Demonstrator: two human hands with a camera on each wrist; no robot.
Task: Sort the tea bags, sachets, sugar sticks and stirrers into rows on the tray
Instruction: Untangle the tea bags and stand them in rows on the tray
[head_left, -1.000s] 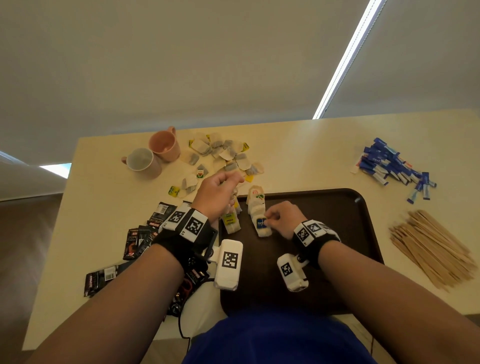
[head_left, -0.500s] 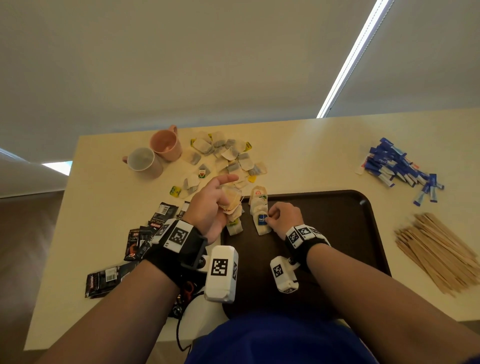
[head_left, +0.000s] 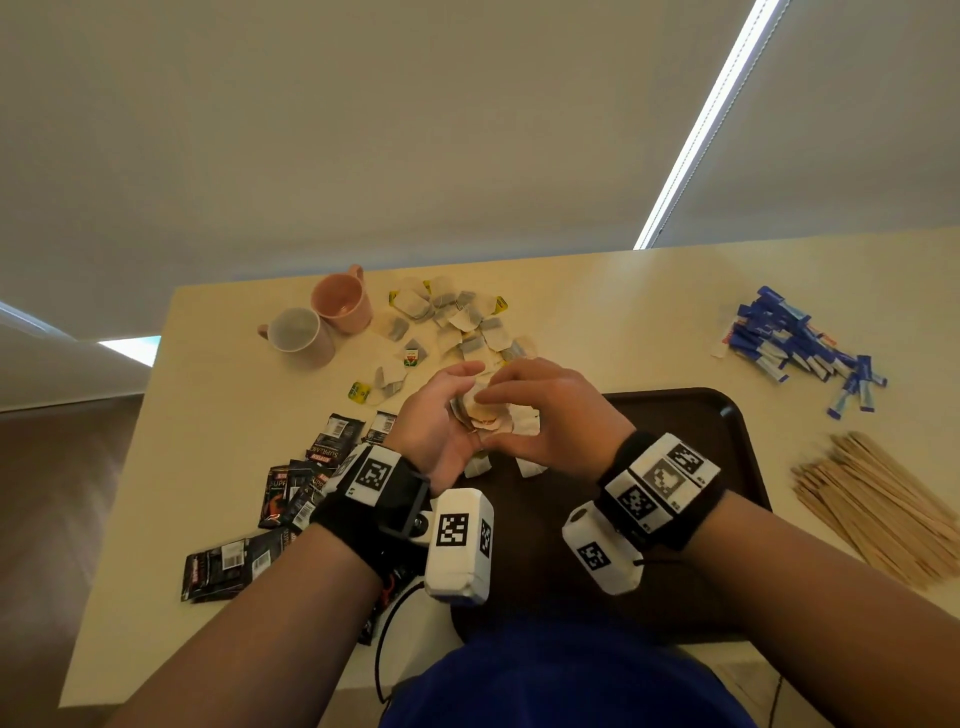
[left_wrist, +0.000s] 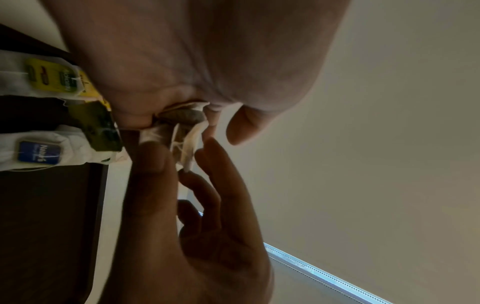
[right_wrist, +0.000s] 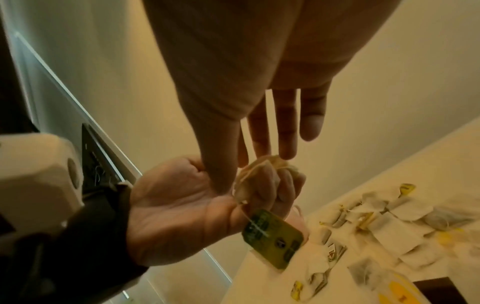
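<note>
While the left hand (head_left: 441, 415) cups a small bunch of tea bags (head_left: 485, 410) in its curled fingers, palm turned up above the far left corner of the tray (head_left: 675, 415), the right hand (head_left: 550, 410) reaches across to the same bunch. In the right wrist view its thumb and forefinger pinch the top bag of the bunch, and the other three fingers (right_wrist: 285, 123) stand straight and slightly spread above it. A green tag (right_wrist: 272, 234) hangs on its string below the left palm.

Just beneath the two hands, bags already laid on the tray (head_left: 527, 426) run in two short rows toward the person; the left wrist view shows one with a yellow tag (left_wrist: 54, 78) and one with a blue tag (left_wrist: 39, 153) lying on the dark surface. Beyond the fingertips, the loose pile of tea bags (head_left: 457, 322) is scattered on the table (head_left: 623, 312), with a pink mug (head_left: 340, 301) and a white mug (head_left: 296, 335) further to the left of it. Beside the left wrist, off the tray, lie the black sachets (head_left: 291, 493). Well to the right of the right hand, past the tray's edge, sit the heap of blue sugar sticks (head_left: 795, 343) and, nearer the person, the bundle of wooden stirrers (head_left: 883, 499).
</note>
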